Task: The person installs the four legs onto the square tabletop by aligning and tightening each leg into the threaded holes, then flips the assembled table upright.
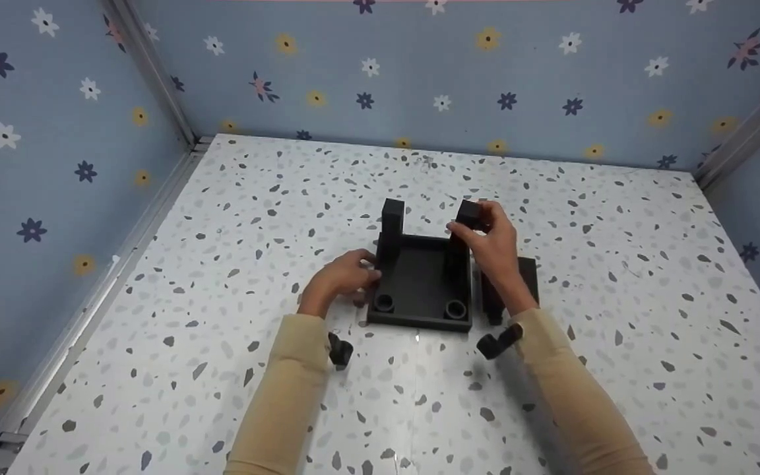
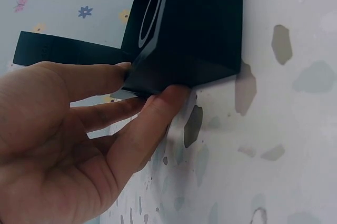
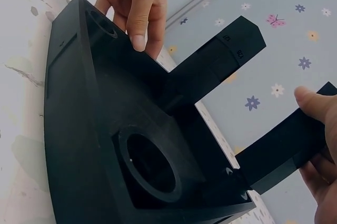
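Note:
A black square stool seat (image 1: pixel 419 280) lies upside down, its raised rim facing up. Round sockets (image 3: pixel 150 166) show at its two near corners. One square black leg (image 1: pixel 392 221) stands upright at the far left corner. My right hand (image 1: pixel 495 241) pinches the top of another black leg (image 3: pixel 284 150) between thumb and fingers, and that leg's lower end is at the far right corner. My left hand (image 1: pixel 347 274) grips the left side of the seat, with a fingertip over the rim and other fingers against the outer wall.
More black parts (image 1: pixel 528 277) lie right of the seat, partly hidden under the right forearm. Black wrist cameras (image 1: pixel 340 351) hang by both cuffs. Flowered blue panels (image 1: pixel 419 72) border the speckled white table (image 1: pixel 254 231) at the back and sides.

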The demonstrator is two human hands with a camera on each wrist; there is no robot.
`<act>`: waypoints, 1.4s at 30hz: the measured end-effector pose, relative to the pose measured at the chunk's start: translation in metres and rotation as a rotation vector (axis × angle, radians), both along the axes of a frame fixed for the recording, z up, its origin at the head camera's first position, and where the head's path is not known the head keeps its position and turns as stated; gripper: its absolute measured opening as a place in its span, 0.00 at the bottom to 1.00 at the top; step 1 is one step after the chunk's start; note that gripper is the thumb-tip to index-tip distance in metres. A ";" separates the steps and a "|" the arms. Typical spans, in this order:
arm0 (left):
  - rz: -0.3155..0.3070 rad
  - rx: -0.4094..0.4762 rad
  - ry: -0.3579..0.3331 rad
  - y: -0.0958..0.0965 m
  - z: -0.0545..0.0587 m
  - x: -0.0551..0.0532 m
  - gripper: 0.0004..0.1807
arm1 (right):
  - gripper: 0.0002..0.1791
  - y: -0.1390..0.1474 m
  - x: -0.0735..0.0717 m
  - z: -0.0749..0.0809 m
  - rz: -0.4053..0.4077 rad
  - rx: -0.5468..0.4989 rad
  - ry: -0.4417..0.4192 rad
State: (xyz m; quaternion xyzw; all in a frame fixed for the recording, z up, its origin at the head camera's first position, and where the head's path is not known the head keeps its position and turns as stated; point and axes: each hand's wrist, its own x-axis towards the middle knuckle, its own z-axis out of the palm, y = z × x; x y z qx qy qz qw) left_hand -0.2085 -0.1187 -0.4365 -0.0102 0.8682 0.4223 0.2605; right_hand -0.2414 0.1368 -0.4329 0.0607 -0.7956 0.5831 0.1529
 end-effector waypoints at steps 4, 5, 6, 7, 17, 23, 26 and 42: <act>-0.010 -0.014 0.017 0.000 0.000 0.000 0.23 | 0.28 -0.005 0.007 0.010 -0.012 0.015 -0.005; -0.014 -0.024 0.025 -0.001 0.000 0.000 0.23 | 0.28 -0.007 0.010 0.014 -0.014 0.023 -0.005; -0.014 -0.029 0.029 -0.001 0.000 0.000 0.23 | 0.28 -0.008 0.012 0.018 -0.017 0.032 -0.006; -0.017 -0.037 0.034 -0.001 0.000 0.000 0.23 | 0.27 -0.009 0.015 0.021 -0.020 0.039 -0.007; -0.011 0.001 0.020 -0.001 -0.003 0.000 0.24 | 0.29 -0.002 0.003 0.000 -0.041 0.056 0.004; -0.024 -0.009 0.035 -0.001 -0.003 0.000 0.24 | 0.32 0.000 0.002 -0.005 -0.028 0.074 -0.019; -0.024 -0.004 0.040 -0.001 -0.003 0.000 0.23 | 0.33 0.002 0.003 -0.004 0.012 0.070 -0.047; -0.016 0.020 0.020 -0.002 -0.003 0.000 0.23 | 0.29 0.024 0.000 0.000 0.392 -0.279 -0.097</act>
